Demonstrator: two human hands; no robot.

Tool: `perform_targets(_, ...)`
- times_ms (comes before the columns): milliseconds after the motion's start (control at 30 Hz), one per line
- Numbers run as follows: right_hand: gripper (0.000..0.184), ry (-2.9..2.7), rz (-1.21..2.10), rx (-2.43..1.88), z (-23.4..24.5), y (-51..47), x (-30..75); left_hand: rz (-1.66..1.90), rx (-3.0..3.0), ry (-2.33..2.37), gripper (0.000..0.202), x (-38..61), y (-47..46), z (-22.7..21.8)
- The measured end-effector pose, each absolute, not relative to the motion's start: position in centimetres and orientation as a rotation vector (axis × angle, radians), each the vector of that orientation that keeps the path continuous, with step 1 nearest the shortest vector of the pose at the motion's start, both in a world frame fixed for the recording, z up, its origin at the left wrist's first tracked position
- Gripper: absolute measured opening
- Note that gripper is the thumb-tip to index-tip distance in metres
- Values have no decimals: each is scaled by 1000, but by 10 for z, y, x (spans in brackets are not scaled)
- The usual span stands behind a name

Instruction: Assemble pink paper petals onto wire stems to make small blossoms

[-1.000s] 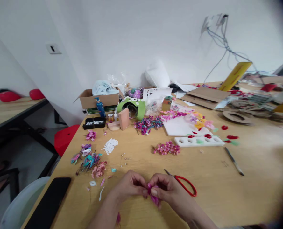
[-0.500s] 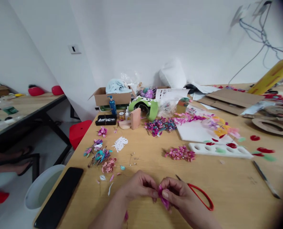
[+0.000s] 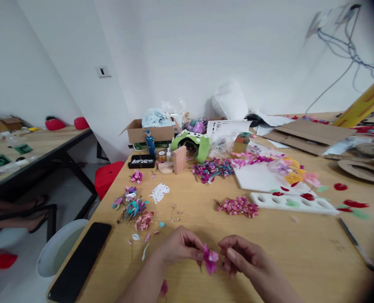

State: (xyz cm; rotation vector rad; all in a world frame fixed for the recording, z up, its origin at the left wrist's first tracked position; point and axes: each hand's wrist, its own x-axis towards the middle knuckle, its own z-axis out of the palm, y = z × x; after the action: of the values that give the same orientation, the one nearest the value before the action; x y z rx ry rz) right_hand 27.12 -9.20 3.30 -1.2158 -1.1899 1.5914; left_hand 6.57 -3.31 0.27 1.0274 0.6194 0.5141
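A small magenta flower with a pale centre (image 3: pixel 210 257) is pinched by its base between the thumb and fingertips of my left hand (image 3: pixel 187 246). Just right of the flower and apart from it, my right hand (image 3: pixel 242 254) has its fingers curled in with the thumb against them. A small dark bit shows under those fingertips, too small to name. Another magenta piece (image 3: pixel 164 288) lies below my left wrist. Pink flowers in a bunch (image 3: pixel 239 207) lie beyond my hands. Left of them are loose petals (image 3: pixel 135 237) and thin stems with small beads (image 3: pixel 175 212).
A black phone (image 3: pixel 81 261) lies along the left table edge, above a white bucket (image 3: pixel 59 248). White cut pieces (image 3: pixel 159 192), a black tray (image 3: pixel 141 161), a pink block (image 3: pixel 179 160) and a cardboard box (image 3: pixel 150 134) stand farther back. At right are a white holed strip (image 3: pixel 294 203) and a brush (image 3: pixel 357 244).
My right hand has let go of the flower and moved right, while my left hand keeps it. The petals now show spread open. The red-handled scissors no longer show.
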Motion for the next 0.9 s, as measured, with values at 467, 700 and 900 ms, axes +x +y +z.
perform_targets(467,43,-1133,1387,-1355,22,-106,314,821,1099,763,30,59,-31,-5)
perform_targets(700,44,-1144,1331,-1363,23,-104,310,834,1269,935,29,59,-30,23)
perform_targets(900,49,-1176,1318,-1409,32,-106,315,671,1623,962,28,49,22,52)
